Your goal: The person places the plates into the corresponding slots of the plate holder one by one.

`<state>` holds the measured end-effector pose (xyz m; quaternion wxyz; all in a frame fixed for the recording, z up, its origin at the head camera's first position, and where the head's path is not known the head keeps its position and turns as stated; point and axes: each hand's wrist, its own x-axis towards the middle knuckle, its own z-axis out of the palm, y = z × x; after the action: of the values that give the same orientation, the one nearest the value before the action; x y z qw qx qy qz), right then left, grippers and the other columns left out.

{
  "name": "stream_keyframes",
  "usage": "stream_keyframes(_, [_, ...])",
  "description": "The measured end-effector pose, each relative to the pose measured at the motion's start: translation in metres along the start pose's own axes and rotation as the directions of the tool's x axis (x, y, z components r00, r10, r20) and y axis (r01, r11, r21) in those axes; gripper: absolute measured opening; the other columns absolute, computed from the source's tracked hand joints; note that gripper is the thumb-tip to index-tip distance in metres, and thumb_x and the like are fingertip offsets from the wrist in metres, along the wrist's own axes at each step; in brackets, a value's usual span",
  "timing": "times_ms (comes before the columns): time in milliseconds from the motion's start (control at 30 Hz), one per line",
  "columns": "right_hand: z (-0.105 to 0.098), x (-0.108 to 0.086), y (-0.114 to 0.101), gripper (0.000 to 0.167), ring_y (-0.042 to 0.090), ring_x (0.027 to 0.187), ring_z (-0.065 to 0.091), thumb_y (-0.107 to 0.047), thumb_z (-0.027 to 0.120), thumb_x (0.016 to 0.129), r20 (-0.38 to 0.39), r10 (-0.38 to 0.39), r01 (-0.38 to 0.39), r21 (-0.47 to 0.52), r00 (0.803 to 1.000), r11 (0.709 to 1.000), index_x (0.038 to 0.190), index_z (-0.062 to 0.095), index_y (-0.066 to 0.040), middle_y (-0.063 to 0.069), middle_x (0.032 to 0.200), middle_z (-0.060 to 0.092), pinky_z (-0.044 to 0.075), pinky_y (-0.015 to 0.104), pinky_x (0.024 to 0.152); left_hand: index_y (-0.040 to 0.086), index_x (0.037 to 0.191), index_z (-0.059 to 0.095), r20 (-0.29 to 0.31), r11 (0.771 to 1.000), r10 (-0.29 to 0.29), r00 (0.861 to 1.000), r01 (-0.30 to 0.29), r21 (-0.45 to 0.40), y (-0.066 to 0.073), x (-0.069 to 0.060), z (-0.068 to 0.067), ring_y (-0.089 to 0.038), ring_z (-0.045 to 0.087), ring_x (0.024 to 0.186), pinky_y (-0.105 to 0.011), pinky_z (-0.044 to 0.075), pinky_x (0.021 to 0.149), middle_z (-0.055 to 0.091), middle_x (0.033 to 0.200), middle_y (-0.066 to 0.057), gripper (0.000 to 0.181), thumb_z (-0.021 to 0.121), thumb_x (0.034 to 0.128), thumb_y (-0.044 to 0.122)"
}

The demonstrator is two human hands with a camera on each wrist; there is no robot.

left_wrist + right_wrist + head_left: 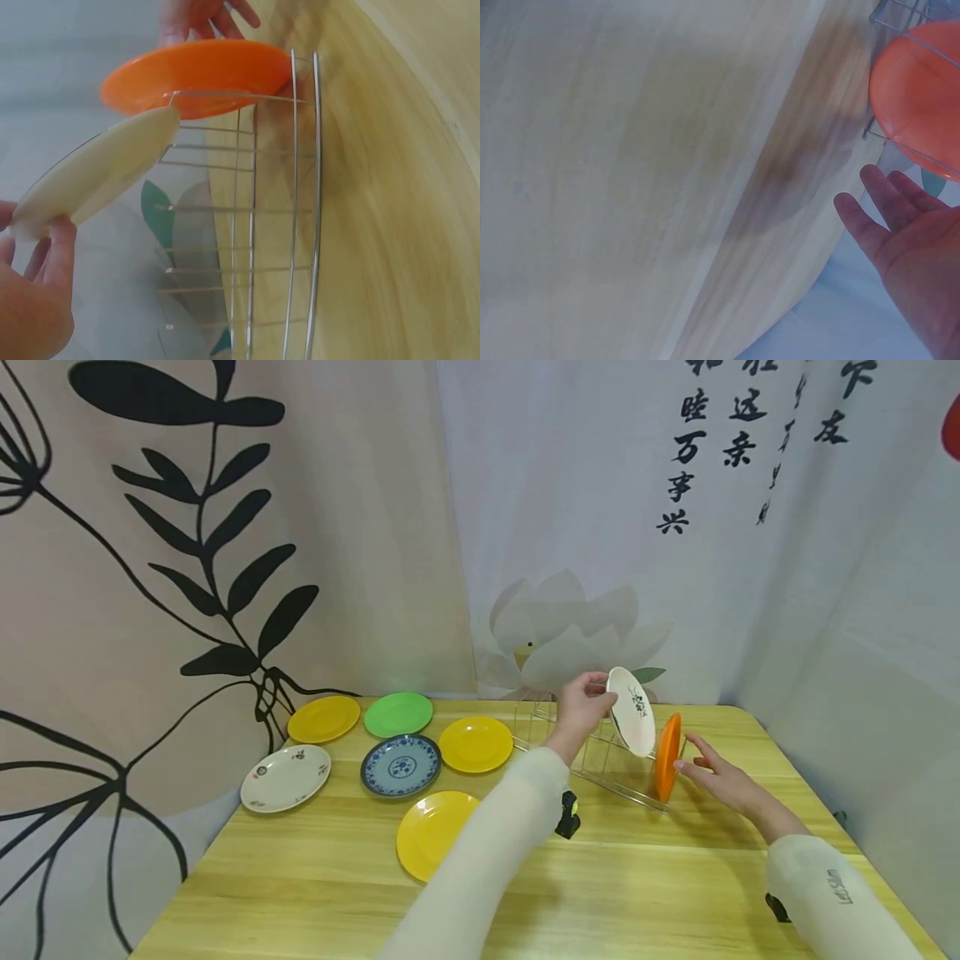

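My left hand (583, 710) pinches the rim of a white plate (632, 712) with a dark floral print, holding it tilted above the wire dish rack (615, 777). In the left wrist view the white plate (97, 169) hangs over the rack's wires, with the thumb on its near face. An orange plate (667, 758) stands on edge at the rack's right end. Beside it is my right hand (723, 781), its fingers extended and spread. In the right wrist view a gap shows between these fingers and the orange plate (922, 94).
Left of the rack on the wooden table (637, 885) lie yellow plates (476, 745), a green plate (398, 714), a blue patterned plate (401, 766) and a white oval plate (286, 778). A printed curtain (360, 527) hangs behind the table.
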<state>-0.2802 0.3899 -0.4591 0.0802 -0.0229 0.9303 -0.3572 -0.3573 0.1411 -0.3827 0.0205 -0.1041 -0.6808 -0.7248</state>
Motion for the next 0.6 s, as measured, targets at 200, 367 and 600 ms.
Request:
stream_keyframes(200, [0.001, 0.000, -0.001, 0.086, 0.063, 0.130, 0.031, -0.059, 0.041, 0.101, -0.007, 0.010, -0.010, -0.002, 1.000, 1.000, 0.160, -0.004, -0.015, 0.041, 0.149, 0.024, 0.030, 0.077, 0.097, 0.006, 0.109, 0.072, 0.034, 0.997, 0.008, 0.999, -0.010, 0.076, -0.004, -0.005, 0.012, -0.009, 0.064, 0.080, -0.032, 0.060, 0.071, 0.068, 0.089, 0.002, 0.023, 0.074, 0.0866, 0.002])
stream_keyframes(367, [0.001, 0.000, -0.002, 0.086, 0.063, 0.129, 0.032, -0.059, 0.041, 0.101, -0.002, 0.004, -0.004, -0.007, 1.000, 1.000, 0.160, -0.004, -0.015, 0.042, 0.149, 0.024, 0.031, 0.078, 0.096, 0.010, 0.108, 0.072, 0.046, 0.992, 0.016, 0.999, -0.022, 0.121, -0.006, -0.010, 0.019, -0.007, 0.064, 0.082, -0.023, 0.057, 0.069, 0.069, 0.092, 0.004, 0.023, 0.077, 0.0862, 0.008])
stream_keyframes(600, [0.001, -0.001, -0.001, 0.083, 0.063, 0.127, 0.035, -0.055, 0.041, 0.102, -0.002, 0.003, -0.003, -0.006, 1.000, 1.000, 0.160, -0.004, -0.015, 0.042, 0.149, 0.025, 0.033, 0.077, 0.094, 0.014, 0.112, 0.071, 0.083, 0.982, 0.022, 0.996, -0.037, 0.185, -0.014, -0.021, 0.024, -0.007, 0.062, 0.085, -0.024, 0.055, 0.071, 0.068, 0.096, 0.006, 0.027, 0.077, 0.0865, 0.014])
